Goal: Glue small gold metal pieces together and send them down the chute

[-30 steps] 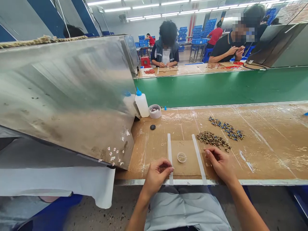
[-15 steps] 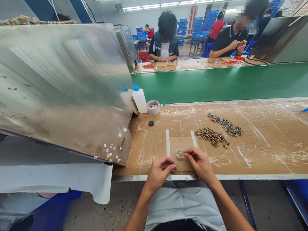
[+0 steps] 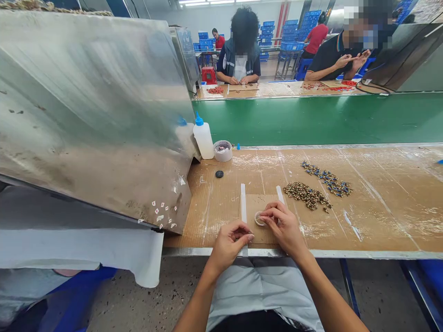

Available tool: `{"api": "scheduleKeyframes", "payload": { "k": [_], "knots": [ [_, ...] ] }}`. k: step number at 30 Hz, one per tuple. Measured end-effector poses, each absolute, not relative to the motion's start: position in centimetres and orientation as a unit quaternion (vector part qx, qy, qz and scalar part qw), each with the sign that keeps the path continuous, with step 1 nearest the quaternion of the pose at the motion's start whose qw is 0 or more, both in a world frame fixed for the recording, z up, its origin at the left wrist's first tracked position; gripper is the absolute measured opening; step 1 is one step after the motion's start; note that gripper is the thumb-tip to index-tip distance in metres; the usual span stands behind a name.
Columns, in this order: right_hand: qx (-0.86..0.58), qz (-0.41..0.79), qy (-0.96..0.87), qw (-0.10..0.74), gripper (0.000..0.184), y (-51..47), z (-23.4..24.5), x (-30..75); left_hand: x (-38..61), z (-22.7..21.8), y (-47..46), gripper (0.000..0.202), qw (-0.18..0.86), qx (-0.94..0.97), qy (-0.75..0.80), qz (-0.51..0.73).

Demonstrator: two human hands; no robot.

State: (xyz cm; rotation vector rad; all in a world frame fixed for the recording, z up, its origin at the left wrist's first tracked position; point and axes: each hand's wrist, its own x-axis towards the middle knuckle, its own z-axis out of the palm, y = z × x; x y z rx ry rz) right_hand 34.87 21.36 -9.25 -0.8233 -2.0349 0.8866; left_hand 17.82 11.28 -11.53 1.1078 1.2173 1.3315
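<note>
My left hand (image 3: 233,240) is closed in a pinch above the near edge of a cardboard pad (image 3: 259,201); whatever sits between its fingertips is too small to make out. Thumb and fingers of my right hand (image 3: 281,224) are pinched over a small round white cup (image 3: 258,218), partly covering it. A thin thing seems to be in that pinch, but its kind does not show. To the right of the pad lies a heap of small brass-coloured metal parts (image 3: 306,194). Behind it spreads a looser group of similar parts with blue bits (image 3: 327,179).
A large metal housing (image 3: 93,115) stands at the left. Beside it are a squeeze bottle with a blue tip (image 3: 204,140), a tape roll (image 3: 223,152) holding scraps, and a black disc (image 3: 219,174). Past the table runs a green belt (image 3: 294,117), with people seated beyond.
My right hand has shifted slightly left over the white cup and covers more of it. My left hand stays almost in place, still pinched. The whole view has tilted a little.
</note>
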Motion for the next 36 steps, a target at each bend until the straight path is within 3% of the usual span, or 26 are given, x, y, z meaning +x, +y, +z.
{"api": "scheduleKeyframes", "payload": {
  "k": [17,27,36],
  "knots": [
    [-0.362,0.410,-0.722,0.424,0.028,21.5,-10.1,35.0,17.9,-11.2,11.6,0.011,0.442,0.514,0.543,0.496],
    [-0.386,0.447,-0.615,0.523,0.027,18.1,-11.2,35.3,18.4,-10.2,12.0,0.012,0.338,0.609,0.586,0.414],
    [-0.360,0.457,-0.653,0.484,0.021,17.8,-11.5,35.2,18.6,-10.2,12.1,0.012,0.339,0.615,0.583,0.408]
  ]
}}
